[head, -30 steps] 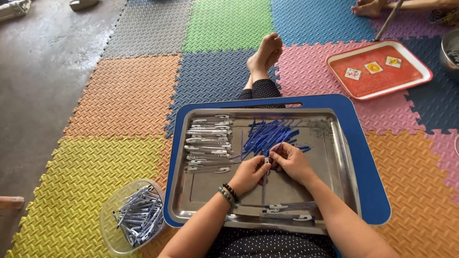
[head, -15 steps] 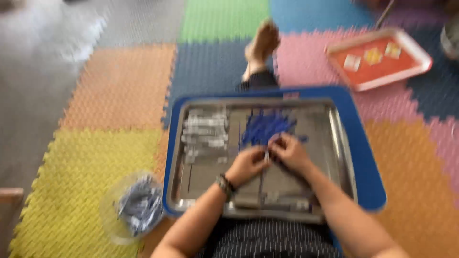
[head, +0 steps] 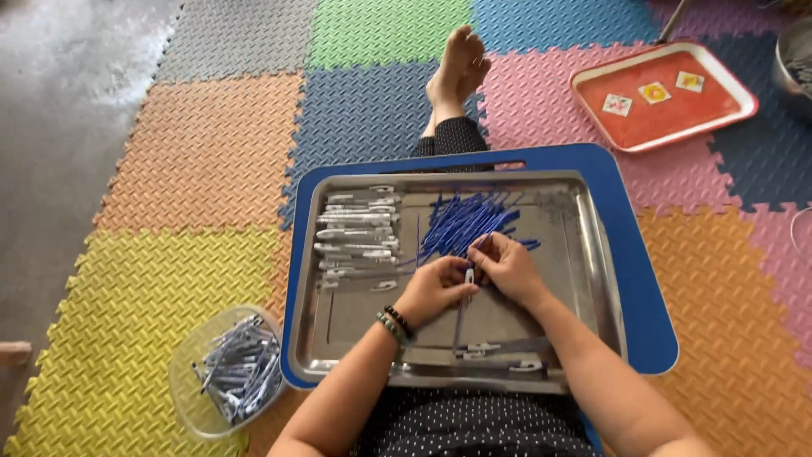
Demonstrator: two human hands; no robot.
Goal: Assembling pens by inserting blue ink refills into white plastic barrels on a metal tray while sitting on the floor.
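Note:
A steel tray (head: 592,254) rests on a blue lap board (head: 634,237) over my legs. In it lie a heap of thin blue pen refills (head: 465,222), a row of grey pen barrels (head: 355,233) at the left and a few pen parts (head: 507,355) near the front rim. My left hand (head: 431,290) and my right hand (head: 506,265) meet at the tray's middle. Together they pinch a grey pen barrel (head: 463,313) that points toward me. A beaded bracelet sits on my left wrist.
A clear plastic bowl (head: 190,355) of assembled grey pens stands on the yellow mat at my left. An orange tray (head: 668,118) with small cards lies at the far right, a metal bowl (head: 793,72) beside it. My bare foot (head: 457,72) stretches ahead on coloured foam mats.
Both hands stay together at the tray's middle; the camera view shook and shifted slightly. The pen barrel now shows between the fingers.

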